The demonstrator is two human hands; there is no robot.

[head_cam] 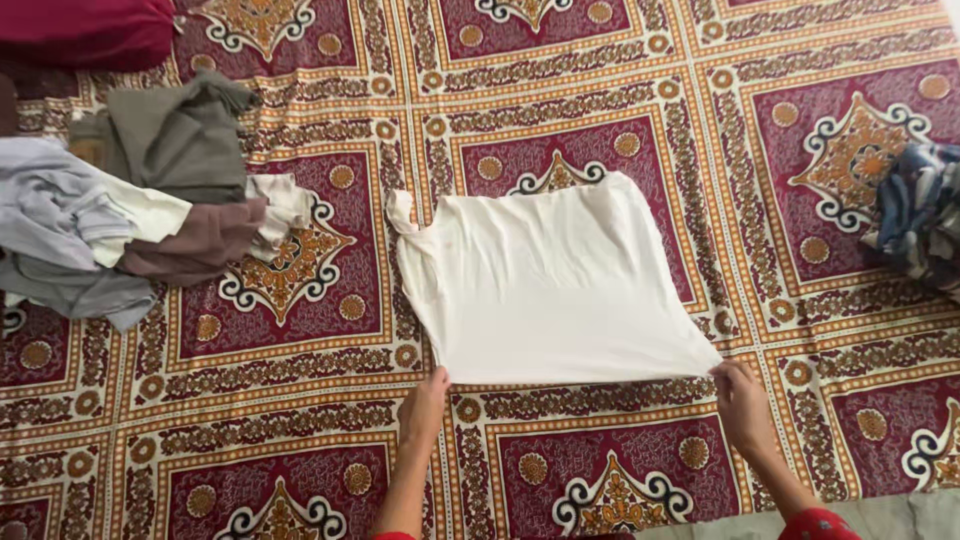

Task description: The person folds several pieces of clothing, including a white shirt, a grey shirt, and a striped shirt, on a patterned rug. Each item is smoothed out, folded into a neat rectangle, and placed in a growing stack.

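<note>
Far out to the left of our left hand, and well beyond it, lies a loose pile of clothes (140, 215): grey, olive, cream and brown pieces tumbled over one another, with a dark red cushion (90, 30) above them at the top corner. All of it rests on a bedspread (300, 430) patterned in deep red squares with orange and white medallions. Our left hand (424, 405) sits low in the view, its fingers pinched together on the near left corner of a white garment (545, 285). The garment spreads flat on the bedspread directly beyond both hands, its near hem stretched in a straight line between them, and a small twisted strap or knot pokes out at its far left corner. Our right hand (742, 400) is clamped on the near right corner of the same garment, pulling that corner out to a point; a bit of red sleeve (818, 524) shows at the wrist. Further right of that hand, and well apart from it, a crumpled blue and white patterned cloth (920, 215) lies at the edge of the view.
</note>
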